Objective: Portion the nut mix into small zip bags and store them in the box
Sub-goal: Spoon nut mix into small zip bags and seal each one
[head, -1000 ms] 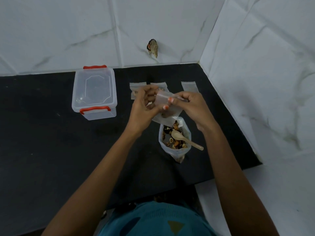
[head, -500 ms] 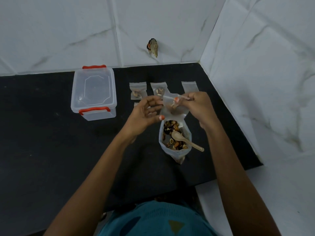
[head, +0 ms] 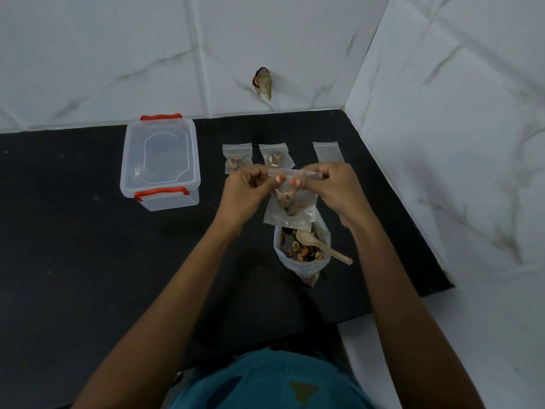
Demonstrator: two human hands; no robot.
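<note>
Roughly halfway, I'd say. Two filled bags (head: pixel 236 159) are lying flat on the black surface (head: pixel 88 246) behind the hands, side by side. A third small bag (head: pixel 290 205) with nuts in it is up in the air between both hands. The left hand (head: pixel 244 193) and the right hand (head: pixel 336 187) each have fingers and thumb pinched on its zip strip along the top, so it looks like it's being sealed. One empty bag (head: pixel 327 152) waits off to the right, near the wall (head: pixel 442 143).

Left to do, as far as I can tell: finish this seal, fill that empty one, then get everything into the box (head: pixel 160 163). The box sits to the left of the bags with its lid on and the red clips down, and I can't see any bags inside. So the lid has to come off first.

The big bag of nut mix (head: pixel 302 249) stands open right under the held bag, with the spoon (head: pixel 321 246) inside and its handle poking out to the right.

Room-wise, the right side is tight: the wall runs along that edge, and the surface ends not far in front of the big bag. Between the hands and the box it's just bare surface, so that's an easy reach. I'd watch the spoon handle.
</note>
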